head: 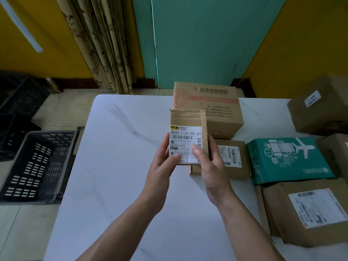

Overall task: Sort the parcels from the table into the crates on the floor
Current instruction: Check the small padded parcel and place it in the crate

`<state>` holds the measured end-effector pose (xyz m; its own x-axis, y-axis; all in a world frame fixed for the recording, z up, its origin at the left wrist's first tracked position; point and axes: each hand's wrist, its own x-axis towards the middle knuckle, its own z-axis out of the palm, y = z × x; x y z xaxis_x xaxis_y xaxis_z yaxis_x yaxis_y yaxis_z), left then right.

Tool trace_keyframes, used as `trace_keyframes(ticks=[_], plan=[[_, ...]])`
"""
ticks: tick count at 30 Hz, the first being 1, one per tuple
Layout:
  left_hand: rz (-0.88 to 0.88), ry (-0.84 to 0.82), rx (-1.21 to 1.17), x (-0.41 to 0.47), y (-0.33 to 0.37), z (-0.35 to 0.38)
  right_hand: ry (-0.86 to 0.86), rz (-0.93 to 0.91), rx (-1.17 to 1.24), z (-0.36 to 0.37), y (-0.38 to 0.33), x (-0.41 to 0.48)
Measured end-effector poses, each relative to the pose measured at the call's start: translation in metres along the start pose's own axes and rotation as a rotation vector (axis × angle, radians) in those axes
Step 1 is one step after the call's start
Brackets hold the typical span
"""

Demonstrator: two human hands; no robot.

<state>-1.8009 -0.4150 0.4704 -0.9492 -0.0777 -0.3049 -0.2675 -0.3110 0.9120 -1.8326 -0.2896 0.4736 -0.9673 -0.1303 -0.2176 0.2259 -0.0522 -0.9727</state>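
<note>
Small parcel (186, 129) is held upright above the table (113, 157), gripped at its sides by the left hand (162, 166) and right hand (211, 170); label reading is judged in hand. Next, a carry to the grey crate (37, 159) on the floor is called for. Creased brown cardboard, ragged top, white barcode label

On the white marbled table (116, 147), 1 large brown carton (207, 110) is set at upper centre; 1 teal box (288, 159) and other brown parcels (308, 211) are ranged at right.

Six brown cardboard parcels (188, 118) (207, 102) (237, 159) (320, 112) (337, 151) (293, 215), one teal parcel (286, 159), three crates (37, 162) (20, 95) (13, 134), two hands (162, 170) (211, 166), one table (113, 147)
</note>
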Motion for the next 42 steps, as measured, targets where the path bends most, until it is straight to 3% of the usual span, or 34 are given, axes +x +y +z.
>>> trace_keyframes(ticks=[13, 25, 34, 42], plan=[[-0.009, 0.166, -0.016, 0.017, 0.023, 0.002, -0.011, -0.030, 0.063, 0.014, 0.006, -0.005], [0.016, -0.011, 0.081, 0.009, 0.021, -0.013, 0.011, -0.027, 0.048, 0.014, 0.001, -0.002], [0.004, 0.105, 0.017, 0.004, 0.026, -0.011, -0.077, -0.057, -0.036, 0.009, -0.003, -0.005], [-0.080, 0.069, 0.085, 0.005, 0.040, -0.012, -0.074, -0.076, -0.114, 0.004, -0.001, -0.007]])
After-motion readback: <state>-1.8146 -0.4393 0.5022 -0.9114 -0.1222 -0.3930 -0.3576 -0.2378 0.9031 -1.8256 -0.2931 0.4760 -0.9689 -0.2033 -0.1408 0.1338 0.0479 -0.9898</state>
